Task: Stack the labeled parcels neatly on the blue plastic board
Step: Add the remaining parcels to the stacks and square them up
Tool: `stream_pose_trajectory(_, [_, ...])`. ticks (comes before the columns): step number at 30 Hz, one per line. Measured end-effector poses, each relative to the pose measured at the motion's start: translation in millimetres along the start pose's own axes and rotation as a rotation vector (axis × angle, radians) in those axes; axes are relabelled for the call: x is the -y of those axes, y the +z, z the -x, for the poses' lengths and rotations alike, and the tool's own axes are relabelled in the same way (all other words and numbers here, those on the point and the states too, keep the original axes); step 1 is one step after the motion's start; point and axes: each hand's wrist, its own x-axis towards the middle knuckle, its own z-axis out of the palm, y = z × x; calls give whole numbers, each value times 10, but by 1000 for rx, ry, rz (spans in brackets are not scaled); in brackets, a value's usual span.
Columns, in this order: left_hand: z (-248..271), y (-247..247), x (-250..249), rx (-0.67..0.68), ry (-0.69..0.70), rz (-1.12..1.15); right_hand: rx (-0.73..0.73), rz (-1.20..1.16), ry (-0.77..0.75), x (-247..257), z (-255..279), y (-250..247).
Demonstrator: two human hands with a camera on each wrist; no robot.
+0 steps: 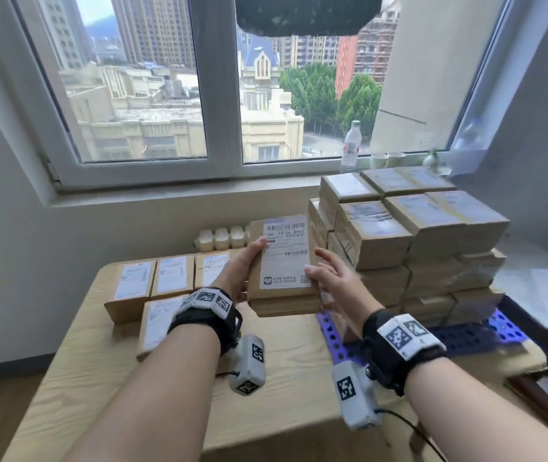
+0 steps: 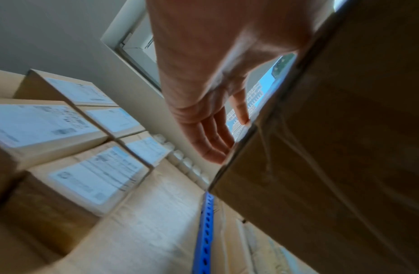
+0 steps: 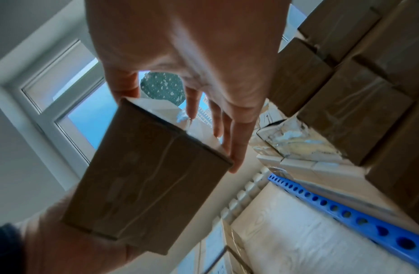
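A brown cardboard parcel [image 1: 284, 258] with a white shipping label is in the air above the table, between both hands. My left hand [image 1: 244, 266] grips its left side, thumb on top and palm beneath; the left wrist view shows that hand [image 2: 204, 115] against the parcel [image 2: 333, 148]. My right hand [image 1: 332, 278] has straight fingers, the thumb touching the parcel's right edge. In the right wrist view, the fingers of that hand [image 3: 204, 89] reach past the parcel [image 3: 145, 185]. The blue perforated board [image 1: 466, 338] lies at the right under a tall stack of parcels [image 1: 416, 235].
Several labeled parcels [image 1: 152, 285] lie flat on the wooden table [image 1: 166, 395] at the left. A radiator [image 1: 222, 238] sits behind the table. A water bottle [image 1: 352, 146] and small cups stand on the window sill above the stack.
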Motion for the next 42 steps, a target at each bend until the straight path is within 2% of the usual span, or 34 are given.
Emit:
stream_pose_trajectory(2, [-78,262,-168,0,40,-2,16,0,-46,138,17,-241])
stream_pose_trajectory(6, [184,837,-699,-17,130,19,27,-7,-131,505,25,-691])
stream_pose_trajectory(9, [341,1209,-986,-29,191,-3,-36,22,-165,755,-36,-1011])
stream_pose_trajectory(12, [275,1460,-1180,-24,230,-44,-109,20,-166,1023,-106,-1263])
stream_pose_trajectory(14, [198,1573,-1311,0,251,-46,-100,15,-170,1176,-192,-1390])
stream_pose_trajectory(20, [-200,1751,-1720,70,279,-65,-84,35,-144,1565,-566,-1737])
stream_pose_trajectory(29, [-1191,1808,-2181,-1,253,-60,-46,137,-14,1915,-1583,-1860])
stream_pose_trajectory(35, [-1778,1898,-2096,-49,178,-68,-83,230,122,1815,-2201,-1853])
stream_pose_trajectory(42, [-2113,1978,-1938,-88,106,-122,-108,269,187,1541,-2572,-1924])
